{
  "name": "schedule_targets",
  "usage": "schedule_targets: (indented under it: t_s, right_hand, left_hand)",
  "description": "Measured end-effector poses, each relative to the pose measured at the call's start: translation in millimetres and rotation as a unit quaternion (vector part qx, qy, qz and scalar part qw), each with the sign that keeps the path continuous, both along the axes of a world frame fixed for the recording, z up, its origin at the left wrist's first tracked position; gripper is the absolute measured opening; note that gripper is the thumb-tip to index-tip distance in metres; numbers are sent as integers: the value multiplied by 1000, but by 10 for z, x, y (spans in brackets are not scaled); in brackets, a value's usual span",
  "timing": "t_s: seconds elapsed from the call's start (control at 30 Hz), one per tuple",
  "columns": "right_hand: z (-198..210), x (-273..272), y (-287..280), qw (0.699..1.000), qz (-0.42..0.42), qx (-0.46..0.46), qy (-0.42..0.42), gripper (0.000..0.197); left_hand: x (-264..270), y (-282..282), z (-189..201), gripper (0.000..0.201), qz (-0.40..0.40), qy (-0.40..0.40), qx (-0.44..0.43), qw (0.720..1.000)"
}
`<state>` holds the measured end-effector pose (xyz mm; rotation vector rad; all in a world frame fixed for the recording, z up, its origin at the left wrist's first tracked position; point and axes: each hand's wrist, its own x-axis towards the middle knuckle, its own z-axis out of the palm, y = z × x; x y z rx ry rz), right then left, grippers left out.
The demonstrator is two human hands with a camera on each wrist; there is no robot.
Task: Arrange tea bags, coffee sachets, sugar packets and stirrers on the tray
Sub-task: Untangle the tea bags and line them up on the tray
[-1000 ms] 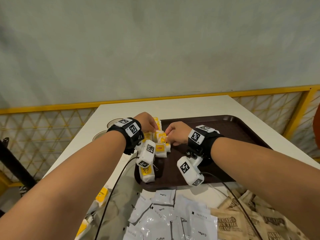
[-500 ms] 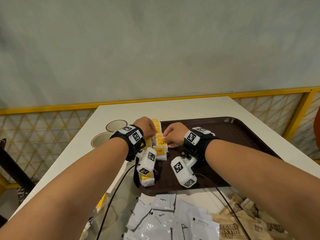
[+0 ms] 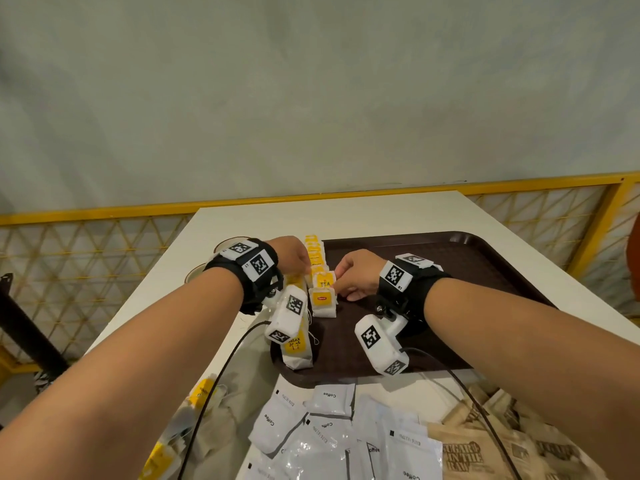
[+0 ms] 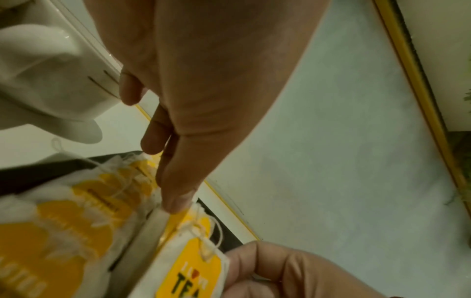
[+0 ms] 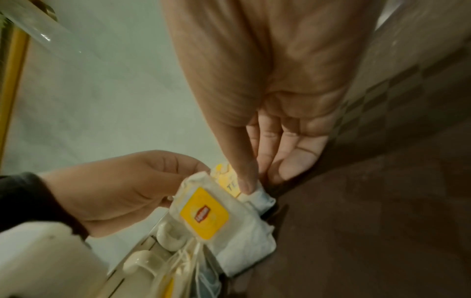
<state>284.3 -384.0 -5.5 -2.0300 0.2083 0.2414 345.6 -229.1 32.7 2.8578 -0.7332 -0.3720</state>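
Both hands shifted little; left hand [image 3: 294,254] and right hand [image 3: 356,273] pinch tea bags [image 3: 323,292], squaring the tray [image 3: 485,258] row

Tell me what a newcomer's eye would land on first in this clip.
The two hands meeting over a row of yellow-tagged tea bags along the left edge of the brown tray: the left hand and right hand both pinch bags there. Next, the white coffee sachets heaped on the table's near edge.

Tea bags [image 3: 323,289] white, yellow tags; tray [image 3: 467,258] dark brown; coffee sachets [image 3: 332,434] white, black print; sugar packets [image 3: 485,452] tan; surface [image 3: 346,213] white.
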Motion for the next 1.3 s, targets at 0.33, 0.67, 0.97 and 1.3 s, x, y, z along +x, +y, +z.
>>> schedule_targets:
  t_s: [0.33,0.67,0.97,1.3]
  right_hand:
    - [118,-20,25,999,35,-19,-5,21]
    - [45,24,171,1000,-6,-20,24,28]
    - [60,73,-20,999,-12,-36,25,27]
    - [-29,143,51,1000,-16,2,13,28]
  left_hand:
    - [-76,-179,62,30,-18,-86,114,990]
    - [44,-53,-39,32,52,-26,8,998]
    - [15,-22,-158,24,52,-28,11,998]
    - [18,-37,-176,21,71,-37,15,997]
